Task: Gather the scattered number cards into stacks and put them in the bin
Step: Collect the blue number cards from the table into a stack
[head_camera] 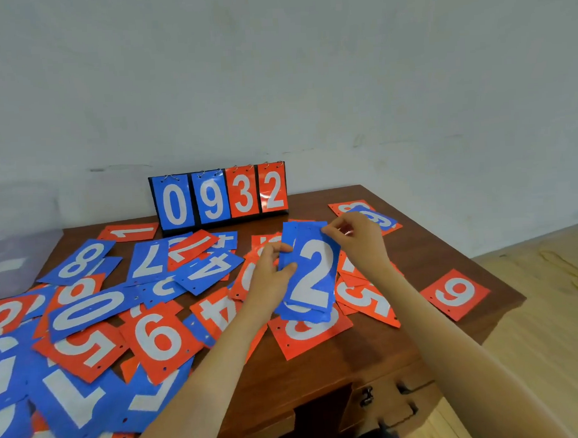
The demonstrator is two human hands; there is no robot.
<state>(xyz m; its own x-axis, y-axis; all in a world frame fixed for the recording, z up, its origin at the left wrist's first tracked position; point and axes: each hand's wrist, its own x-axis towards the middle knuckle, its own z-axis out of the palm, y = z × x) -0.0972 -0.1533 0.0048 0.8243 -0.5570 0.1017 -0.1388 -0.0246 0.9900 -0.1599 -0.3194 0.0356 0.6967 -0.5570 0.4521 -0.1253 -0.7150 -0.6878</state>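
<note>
Loose red & blue plastic number cards [159, 340] lie scattered on the brown wooden surface [350, 355], mostly left of & nearer than the stack of blue plastic cards [313, 277] w/ a white 2 on top. Left hand [270, 279] grips the stack's left edge, thumb on top. Right hand [358, 239] pinches its far right corner. Stack's long axis runs near-to-far, over a red 8 card [319, 336]. Translucent plastic bin [18, 260] sits far left of the stack, so the left hand is nearer it. Bin contents: can't tell.
</note>
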